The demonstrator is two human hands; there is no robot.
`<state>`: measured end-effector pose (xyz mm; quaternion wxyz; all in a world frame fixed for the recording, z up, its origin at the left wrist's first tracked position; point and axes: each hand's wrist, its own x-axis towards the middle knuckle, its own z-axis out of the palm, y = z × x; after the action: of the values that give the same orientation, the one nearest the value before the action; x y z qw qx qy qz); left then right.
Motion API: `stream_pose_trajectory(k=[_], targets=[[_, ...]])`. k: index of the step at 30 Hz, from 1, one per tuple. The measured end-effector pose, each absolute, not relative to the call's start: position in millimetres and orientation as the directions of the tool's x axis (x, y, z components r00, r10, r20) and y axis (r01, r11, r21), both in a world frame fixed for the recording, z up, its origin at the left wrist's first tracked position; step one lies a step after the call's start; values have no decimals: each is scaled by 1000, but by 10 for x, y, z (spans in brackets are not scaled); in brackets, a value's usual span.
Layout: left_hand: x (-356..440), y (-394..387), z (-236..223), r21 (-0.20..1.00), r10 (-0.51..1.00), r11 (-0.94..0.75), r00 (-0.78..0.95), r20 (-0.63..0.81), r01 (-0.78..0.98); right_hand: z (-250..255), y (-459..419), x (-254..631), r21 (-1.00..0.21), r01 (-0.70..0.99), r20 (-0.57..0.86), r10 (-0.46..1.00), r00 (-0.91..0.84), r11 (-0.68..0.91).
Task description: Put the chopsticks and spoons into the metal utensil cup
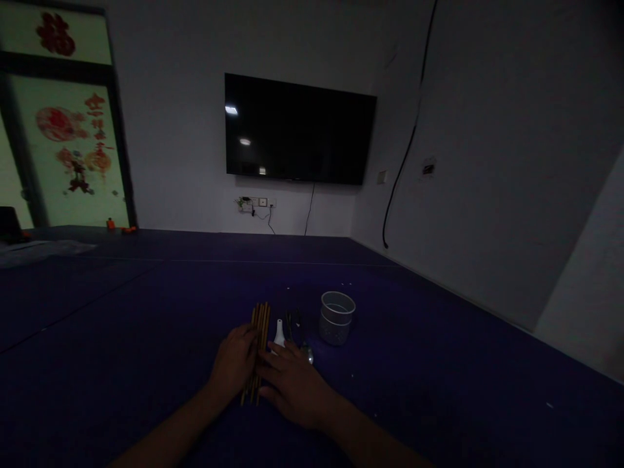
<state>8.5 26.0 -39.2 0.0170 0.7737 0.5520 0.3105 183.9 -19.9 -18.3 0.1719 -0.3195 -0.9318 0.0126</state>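
And here is the container: a grey, round holder (337,318) stands upright, just beyond the right hand (298,389) and off to its right. Its pale rim faces up, small holes dot the lower wall, and the opening shows pale inner wall; the bottom is out of sight.

Now to the grip! The sticks (263,318) lie bunched between the two hands, far ends poking out past the fingers, near ends fanning slightly below them. The left hand (234,359) presses in along their left side, fingers bent and close together; how tightly it closes is too dark to tell. Over on the right side, the right hand is open, fingers spread and reaching to the bunch, not wrapped around it.

Just past the right fingers lies a white spoon (279,334), its handle pointing away. Beside it, nearer the holder, come dark, thin handles (288,320) and a shiny metal piece (308,353), partly behind the right hand. Everything sits on the dark blue surface (414,364).
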Motion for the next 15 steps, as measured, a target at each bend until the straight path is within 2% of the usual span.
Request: stream_pose_trajectory(k=[7, 12, 15], targets=[[51, 312, -434, 365, 869, -415, 245, 429, 833, -157, -189, 1843, -148, 582, 305, 597, -742, 799], [39, 326, -468, 291, 934, -281, 190, 303, 915, -183, -173, 1852, -145, 586, 307, 599, -739, 797], [30, 327, -475, 269, 942, -270, 197, 270, 925, -197, -171, 1856, -133, 588, 315, 597, -738, 798]])
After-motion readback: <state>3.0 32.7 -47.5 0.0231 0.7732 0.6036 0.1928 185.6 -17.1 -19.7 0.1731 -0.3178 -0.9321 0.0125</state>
